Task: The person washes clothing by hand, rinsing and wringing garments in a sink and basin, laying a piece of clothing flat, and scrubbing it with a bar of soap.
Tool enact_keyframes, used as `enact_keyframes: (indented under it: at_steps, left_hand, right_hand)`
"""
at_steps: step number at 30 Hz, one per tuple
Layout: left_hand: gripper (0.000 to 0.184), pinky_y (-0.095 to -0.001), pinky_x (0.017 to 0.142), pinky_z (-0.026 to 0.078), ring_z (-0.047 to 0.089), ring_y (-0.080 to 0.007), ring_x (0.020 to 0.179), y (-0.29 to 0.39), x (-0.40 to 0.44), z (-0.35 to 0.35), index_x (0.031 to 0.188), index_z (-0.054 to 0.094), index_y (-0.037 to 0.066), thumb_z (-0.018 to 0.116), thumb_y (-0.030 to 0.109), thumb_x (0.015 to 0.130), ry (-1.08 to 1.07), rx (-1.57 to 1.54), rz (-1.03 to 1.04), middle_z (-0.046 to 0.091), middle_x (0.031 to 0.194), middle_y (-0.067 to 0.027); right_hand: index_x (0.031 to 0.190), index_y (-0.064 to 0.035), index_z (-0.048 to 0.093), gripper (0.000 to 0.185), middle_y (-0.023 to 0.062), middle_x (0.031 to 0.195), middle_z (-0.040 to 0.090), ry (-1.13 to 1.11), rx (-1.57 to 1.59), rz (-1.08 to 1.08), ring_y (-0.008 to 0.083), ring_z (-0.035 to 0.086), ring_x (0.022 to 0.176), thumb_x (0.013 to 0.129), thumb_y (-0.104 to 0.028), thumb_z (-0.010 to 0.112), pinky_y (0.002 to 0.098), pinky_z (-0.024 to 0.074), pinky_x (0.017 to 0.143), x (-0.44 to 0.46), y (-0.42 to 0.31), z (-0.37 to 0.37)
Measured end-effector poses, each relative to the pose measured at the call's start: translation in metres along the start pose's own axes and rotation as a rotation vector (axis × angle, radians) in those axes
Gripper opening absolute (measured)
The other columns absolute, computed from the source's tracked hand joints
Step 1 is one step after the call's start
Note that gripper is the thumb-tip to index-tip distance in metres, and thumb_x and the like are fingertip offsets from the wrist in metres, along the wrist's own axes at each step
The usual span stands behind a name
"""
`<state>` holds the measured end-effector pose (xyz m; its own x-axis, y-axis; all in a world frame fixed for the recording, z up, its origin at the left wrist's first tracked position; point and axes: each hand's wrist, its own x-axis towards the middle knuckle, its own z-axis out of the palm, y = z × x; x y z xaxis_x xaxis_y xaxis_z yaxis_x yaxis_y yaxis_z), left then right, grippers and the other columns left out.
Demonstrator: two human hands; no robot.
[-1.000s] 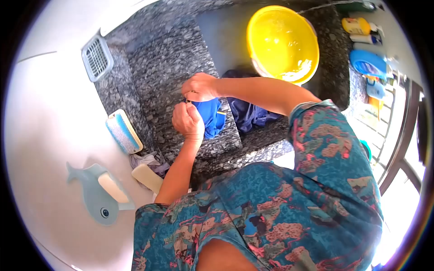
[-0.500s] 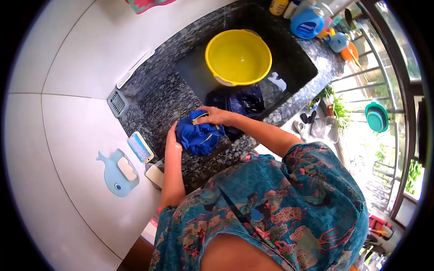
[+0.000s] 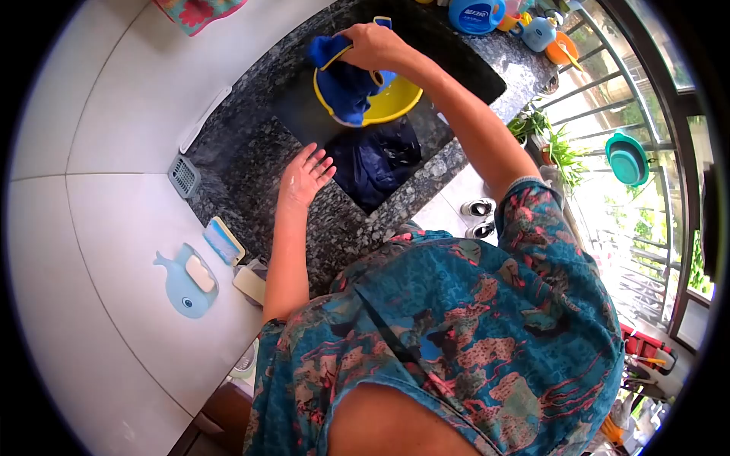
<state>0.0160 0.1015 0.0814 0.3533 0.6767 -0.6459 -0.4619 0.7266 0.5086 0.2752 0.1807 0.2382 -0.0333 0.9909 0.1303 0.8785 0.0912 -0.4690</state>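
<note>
My right hand (image 3: 374,47) grips a blue cloth (image 3: 346,87) with yellow edging and holds it over the yellow basin (image 3: 395,104), partly hiding the basin. The cloth hangs down against the basin's near left side. My left hand (image 3: 306,179) is empty above the dark speckled stone slab, palm up with its fingers spread. Between that hand and the basin, a dark navy cloth (image 3: 376,159) lies crumpled in the sink.
A whale-shaped soap holder (image 3: 186,285), a blue and white brush (image 3: 223,242) and a grey drain grate (image 3: 184,177) are on the left. A blue detergent bottle (image 3: 473,15) and an orange bowl (image 3: 561,49) stand at the back right, near the barred window.
The blue cloth has gone from the stone slab up to the basin in my right hand. My left hand has let go of it and opened. The view has shifted.
</note>
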Motion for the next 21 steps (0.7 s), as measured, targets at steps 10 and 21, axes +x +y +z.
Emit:
enact_keyframes:
  at_steps: [10, 21]
  left_hand:
    - [0.037, -0.0451, 0.088, 0.05, 0.059, -0.0309, 0.102, -0.025, -0.022, -0.069, 0.123, 0.055, 0.007, 0.058, 0.026, 0.092, 0.201, 0.107, 0.0, 0.059, 0.119, -0.0129]
    - [0.036, -0.035, 0.08, 0.052, 0.063, -0.0235, 0.093, -0.05, -0.04, -0.06, 0.121, 0.056, 0.008, 0.057, 0.028, 0.092, 0.285, 0.345, 0.0, 0.063, 0.111, -0.0101]
  right_hand:
    - [0.117, -0.021, 0.066, 0.043, 0.0171, 0.104, 0.069, 0.004, -0.088, 0.087, 0.0333, 0.066, 0.097, 0.077, -0.013, 0.057, 0.0416, 0.0521, 0.085, 0.043, 0.088, 0.017]
    - [0.146, -0.0425, 0.031, 0.09, 0.0165, 0.156, 0.019, -0.706, -0.5, 0.095, 0.0467, 0.022, 0.14, 0.069, -0.043, 0.078, 0.0707, 0.0182, 0.106, 0.024, 0.108, 0.118]
